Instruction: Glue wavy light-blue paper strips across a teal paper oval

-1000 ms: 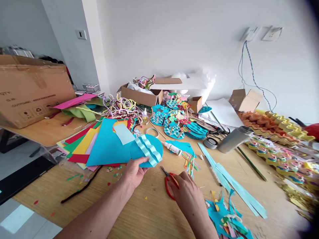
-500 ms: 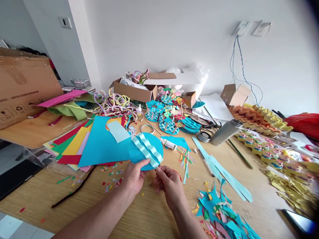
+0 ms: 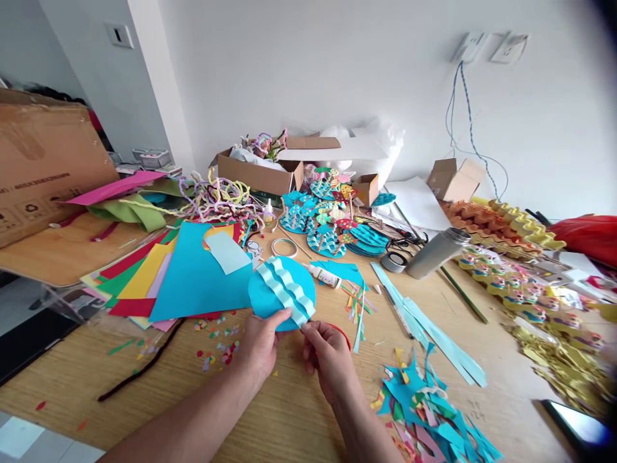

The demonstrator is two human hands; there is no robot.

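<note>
My left hand (image 3: 260, 347) holds a round blue paper disc (image 3: 267, 297) by its lower edge, a little above the wooden table (image 3: 289, 418). Light-blue wavy strips (image 3: 288, 289) run across the disc. My right hand (image 3: 328, 357) grips red-handled scissors (image 3: 341, 330), whose tips touch the disc's lower right edge where a wavy strip ends. Most of the scissors are hidden by my fingers.
Coloured paper sheets (image 3: 144, 283) lie to the left, with a glue bottle (image 3: 325, 276), tape roll (image 3: 284, 247) and metal flask (image 3: 436, 253) behind the disc. Paper scraps (image 3: 429, 411) pile up at the right, long light-blue strips (image 3: 429, 328) beside them. A black pipe cleaner (image 3: 139, 373) lies front left.
My right hand lifted the red scissors off the table and brought them left to the disc's edge. The left hand kept its hold on the disc.
</note>
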